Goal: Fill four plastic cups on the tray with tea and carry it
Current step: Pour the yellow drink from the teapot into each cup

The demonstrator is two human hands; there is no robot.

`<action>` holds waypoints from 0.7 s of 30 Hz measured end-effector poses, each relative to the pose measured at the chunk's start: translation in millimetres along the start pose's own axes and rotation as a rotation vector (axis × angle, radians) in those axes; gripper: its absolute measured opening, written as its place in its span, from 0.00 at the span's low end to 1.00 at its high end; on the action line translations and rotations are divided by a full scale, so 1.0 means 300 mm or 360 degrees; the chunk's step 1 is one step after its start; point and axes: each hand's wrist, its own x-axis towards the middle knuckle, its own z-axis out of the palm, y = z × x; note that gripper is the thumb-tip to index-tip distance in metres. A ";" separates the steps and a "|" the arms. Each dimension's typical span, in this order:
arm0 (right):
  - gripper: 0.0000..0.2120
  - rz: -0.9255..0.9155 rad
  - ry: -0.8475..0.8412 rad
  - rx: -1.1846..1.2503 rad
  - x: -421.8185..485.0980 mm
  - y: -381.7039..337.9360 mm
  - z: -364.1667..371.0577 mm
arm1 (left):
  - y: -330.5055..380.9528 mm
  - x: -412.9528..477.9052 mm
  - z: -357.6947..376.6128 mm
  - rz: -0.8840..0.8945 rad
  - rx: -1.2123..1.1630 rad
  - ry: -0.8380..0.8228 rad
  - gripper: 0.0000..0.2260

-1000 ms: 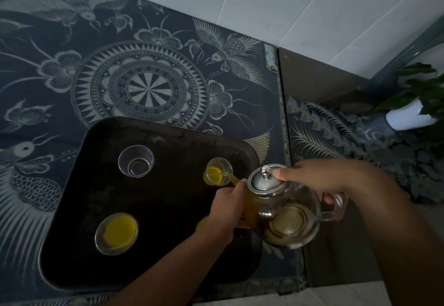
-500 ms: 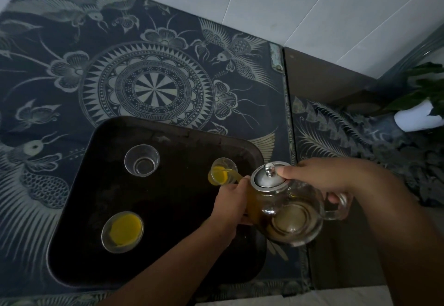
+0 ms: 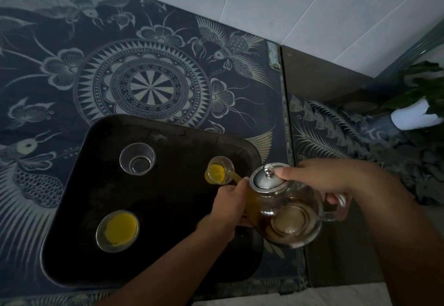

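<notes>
A dark tray (image 3: 168,200) lies on the patterned table. On it, a clear cup (image 3: 137,159) at the far left holds no tea, and a near-left cup (image 3: 117,231) is full of yellow tea. The glass teapot (image 3: 288,219), with its steel lid (image 3: 268,179), is tilted left, and a thin stream runs from its spout into the far-right cup (image 3: 219,170). My right hand (image 3: 322,180) grips the handle with a finger on the lid. My left hand (image 3: 228,207) holds the pot's front below the spout. The tray's near-right part is hidden by my left hand.
The table (image 3: 149,89) carries a dark cloth with bird and mandala patterns and meets a white tiled wall behind. A second patterned surface (image 3: 336,137) adjoins on the right, with a white pot (image 3: 415,115) holding a green plant at its far right.
The pouring goes on and the tea in the far-right cup has risen slightly. Both hands keep their hold on the teapot. The camera has shifted a little.
</notes>
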 end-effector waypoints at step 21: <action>0.60 0.0022 -0.0027 -0.0046 0.000 -0.005 -0.011 | -0.006 0.003 0.004 0.0023 -0.0009 -0.0023 0.17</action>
